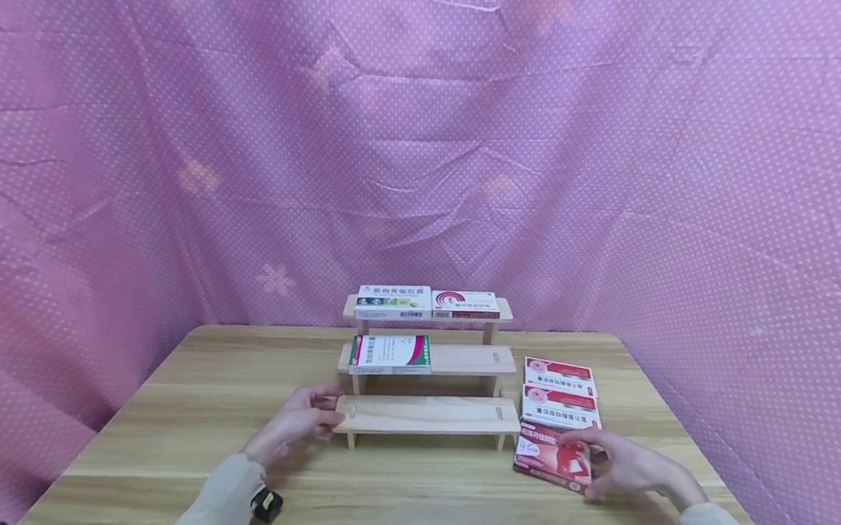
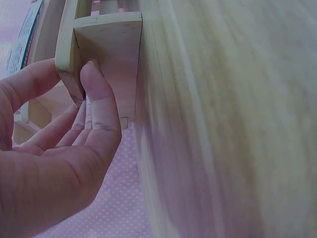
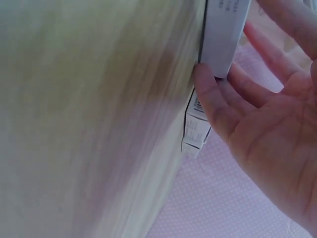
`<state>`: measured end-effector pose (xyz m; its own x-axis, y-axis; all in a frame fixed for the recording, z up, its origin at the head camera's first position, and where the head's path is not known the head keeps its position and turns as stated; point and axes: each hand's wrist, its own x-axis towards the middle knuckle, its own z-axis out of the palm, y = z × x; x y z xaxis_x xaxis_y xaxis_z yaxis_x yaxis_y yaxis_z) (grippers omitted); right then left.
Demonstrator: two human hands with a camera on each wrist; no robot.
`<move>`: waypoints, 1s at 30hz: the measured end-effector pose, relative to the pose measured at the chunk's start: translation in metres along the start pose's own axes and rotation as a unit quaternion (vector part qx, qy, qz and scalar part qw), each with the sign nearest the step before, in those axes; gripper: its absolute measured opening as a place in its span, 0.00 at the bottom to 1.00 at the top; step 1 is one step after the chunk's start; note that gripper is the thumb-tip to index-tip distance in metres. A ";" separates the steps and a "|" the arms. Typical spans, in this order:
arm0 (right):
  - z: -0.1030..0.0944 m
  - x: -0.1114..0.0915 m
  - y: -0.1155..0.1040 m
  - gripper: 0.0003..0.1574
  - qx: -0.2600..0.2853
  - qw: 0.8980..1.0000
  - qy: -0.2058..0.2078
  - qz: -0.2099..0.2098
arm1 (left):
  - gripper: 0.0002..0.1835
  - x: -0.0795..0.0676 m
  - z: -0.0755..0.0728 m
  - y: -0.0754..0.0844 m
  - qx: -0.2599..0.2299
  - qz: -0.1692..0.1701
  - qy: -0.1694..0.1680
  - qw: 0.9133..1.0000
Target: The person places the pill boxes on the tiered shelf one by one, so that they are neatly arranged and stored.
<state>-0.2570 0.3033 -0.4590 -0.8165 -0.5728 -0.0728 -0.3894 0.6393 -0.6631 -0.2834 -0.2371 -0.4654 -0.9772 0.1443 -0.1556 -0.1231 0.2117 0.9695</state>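
Left hand (image 1: pixel 301 417) pinches the wooden stand (image 1: pixel 425 415); right hand (image 1: pixel 621 463) touches the red box (image 1: pixel 544 456) marked "布洛芬", grip unclear; white boxes (image 1: pixel 556 411) beyond read "复方氨酚烷胺胶囊".

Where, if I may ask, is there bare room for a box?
Free: lowest shelf, right of the left hand; middle shelf, right of the green-edged box; table in front of the stand. Crowded: top shelf, under two boxes, and the stand's right, where the right hand holds a red box by two others.
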 end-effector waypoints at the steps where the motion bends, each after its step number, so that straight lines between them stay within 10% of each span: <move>1: 0.001 0.000 0.000 0.48 0.002 1.000 -0.001 0.004 | 0.34 0.000 0.000 0.000 -0.002 0.000 -0.003 1.000; 18: -0.017 -0.002 0.006 0.49 0.092 0.994 0.050 -0.007 | 0.35 -0.003 0.000 0.005 0.022 0.011 -0.009 1.000; 30: -0.033 0.010 -0.002 0.43 0.187 0.972 0.124 -0.065 | 0.34 -0.005 0.000 0.004 0.040 0.010 0.006 0.999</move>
<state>-0.2785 0.3129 -0.4335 -0.8664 -0.4653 0.1812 -0.3520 0.3119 -0.8825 -0.2791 -0.2367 -0.4609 -0.9814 0.1382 -0.1332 -0.0891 0.2863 0.9540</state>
